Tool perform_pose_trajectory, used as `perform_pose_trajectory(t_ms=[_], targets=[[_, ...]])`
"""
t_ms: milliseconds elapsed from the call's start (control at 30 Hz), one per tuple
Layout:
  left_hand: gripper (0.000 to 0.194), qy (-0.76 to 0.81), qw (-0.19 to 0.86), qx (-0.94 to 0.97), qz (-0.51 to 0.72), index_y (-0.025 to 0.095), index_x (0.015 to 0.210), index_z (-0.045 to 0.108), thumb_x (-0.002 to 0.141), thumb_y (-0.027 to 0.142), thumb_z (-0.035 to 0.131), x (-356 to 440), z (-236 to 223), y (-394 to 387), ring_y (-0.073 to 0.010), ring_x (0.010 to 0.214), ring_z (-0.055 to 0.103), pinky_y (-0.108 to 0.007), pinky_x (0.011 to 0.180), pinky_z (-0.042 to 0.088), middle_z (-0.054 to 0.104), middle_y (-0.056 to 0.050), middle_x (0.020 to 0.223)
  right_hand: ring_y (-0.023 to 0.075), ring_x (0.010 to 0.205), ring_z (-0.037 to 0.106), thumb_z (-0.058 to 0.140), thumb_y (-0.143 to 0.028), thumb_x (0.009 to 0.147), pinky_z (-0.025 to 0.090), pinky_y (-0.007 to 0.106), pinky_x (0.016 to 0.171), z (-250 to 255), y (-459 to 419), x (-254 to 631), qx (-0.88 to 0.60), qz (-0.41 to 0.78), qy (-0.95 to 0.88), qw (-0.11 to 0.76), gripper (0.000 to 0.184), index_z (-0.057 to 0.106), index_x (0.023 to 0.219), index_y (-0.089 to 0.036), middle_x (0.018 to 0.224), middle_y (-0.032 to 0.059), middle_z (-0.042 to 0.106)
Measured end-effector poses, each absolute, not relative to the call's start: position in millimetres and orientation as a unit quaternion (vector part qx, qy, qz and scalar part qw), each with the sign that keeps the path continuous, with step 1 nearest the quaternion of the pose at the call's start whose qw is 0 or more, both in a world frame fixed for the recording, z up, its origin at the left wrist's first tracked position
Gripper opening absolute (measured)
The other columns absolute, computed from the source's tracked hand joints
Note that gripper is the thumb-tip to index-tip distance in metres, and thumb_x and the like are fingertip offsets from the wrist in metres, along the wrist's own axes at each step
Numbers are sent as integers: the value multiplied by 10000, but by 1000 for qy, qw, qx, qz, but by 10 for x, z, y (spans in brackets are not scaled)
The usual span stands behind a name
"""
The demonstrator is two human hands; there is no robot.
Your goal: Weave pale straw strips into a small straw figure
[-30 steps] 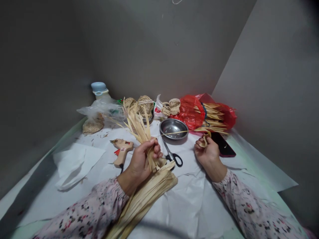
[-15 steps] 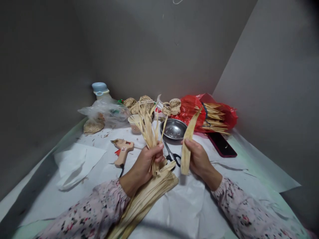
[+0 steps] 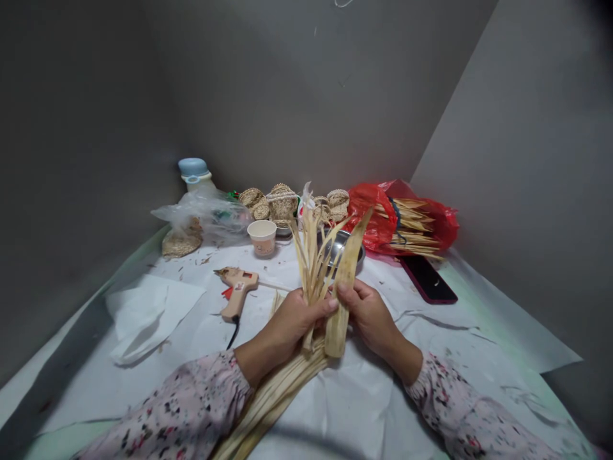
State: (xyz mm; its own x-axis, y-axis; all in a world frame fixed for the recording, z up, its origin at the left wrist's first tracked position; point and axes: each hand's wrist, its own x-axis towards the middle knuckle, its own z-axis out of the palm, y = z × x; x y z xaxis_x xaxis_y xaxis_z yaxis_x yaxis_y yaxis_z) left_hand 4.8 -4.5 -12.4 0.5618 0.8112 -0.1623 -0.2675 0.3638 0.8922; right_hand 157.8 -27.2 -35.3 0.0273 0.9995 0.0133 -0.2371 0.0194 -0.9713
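My left hand [image 3: 299,322] grips a bundle of pale dried leaf strips [image 3: 311,268] whose thin upper ends fan out above my fist. Its long lower ends [image 3: 275,399] run down past my wrist onto the paper. My right hand [image 3: 368,313] pinches a single wide dried leaf strip [image 3: 342,287] and holds it upright against the bundle. The fingertips of both hands nearly meet, and the strips cover the space between them.
White paper covers the table [image 3: 364,396]. Nearby lie a hot glue gun [image 3: 236,291], a paper cup [image 3: 262,237], a partly hidden metal bowl [image 3: 352,248], small woven baskets [image 3: 281,204], a red bag [image 3: 419,220] of pointed strips, and a phone [image 3: 428,279].
My hands have moved together, bringing the wide strip from the right against the bundle. The bundle now hides most of the bowl and the scissors, and the paper cup shows fully.
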Motion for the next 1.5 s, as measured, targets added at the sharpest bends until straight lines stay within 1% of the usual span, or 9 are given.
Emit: perform_pose_trajectory(t_ms=[167,333,600,700,833,1033,1167,1367,1500], targets=[[392,323,764,427,359,114,881,648,676,414,792,33,-135,-36,-152,592,585,-273,601,457,622,-25,653,111,551,479,639,-392,829,373,224,509,-356,-287,1596,-416,566,-475,530,237,639,957,-193,704,-13,585],[390,328,758,438,354,115,883,635,685,418,781,30,-140,-32,-176,642,613,-283,625,469,635,-40,686,89,512,418,605,-281,801,315,207,464,-315,-268,1592,-442,533,-514,506,155,635,899,-165,652,-30,542],[374,357,720,482,349,136,682,564,688,452,763,30,-174,-20,-99,536,458,-218,520,351,508,26,567,128,578,532,607,-292,767,443,241,550,-278,-262,1564,-461,508,-518,511,168,641,859,-155,690,3,629],[395,357,717,489,346,150,646,522,690,465,755,24,-191,-15,-86,514,410,-215,500,310,470,41,547,164,638,596,609,-289,762,484,267,593,-285,-265,1561,-458,518,-515,506,170,643,861,-155,724,23,663],[409,357,715,497,338,154,636,507,698,484,740,18,-211,-14,-84,509,390,-219,493,285,455,42,545,169,610,619,595,-282,766,495,270,585,-274,-273,1560,-455,520,-524,498,160,644,850,-155,704,21,679],[386,344,732,486,331,130,722,570,692,470,750,23,-227,-12,-100,543,433,-228,519,320,485,24,589,173,635,634,592,-264,750,499,261,583,-264,-280,1546,-457,510,-528,502,156,642,851,-155,728,22,694],[393,335,746,469,333,151,658,517,693,459,759,27,-222,-24,-98,525,449,-226,513,335,477,28,570,173,625,637,610,-264,744,498,257,576,-256,-281,1530,-456,511,-521,509,139,635,835,-161,705,15,690],[344,309,780,415,351,141,718,566,713,423,762,20,-184,-33,-106,543,510,-229,550,409,518,19,590,170,575,634,626,-346,796,497,268,568,-257,-283,1538,-429,567,-482,512,203,614,894,-170,685,22,691],[317,291,797,388,360,126,764,601,732,402,753,23,-179,-15,-99,519,506,-235,555,433,503,29,567,174,629,647,637,-349,800,512,277,622,-282,-278,1569,-407,596,-465,513,190,605,872,-176,714,36,699]])
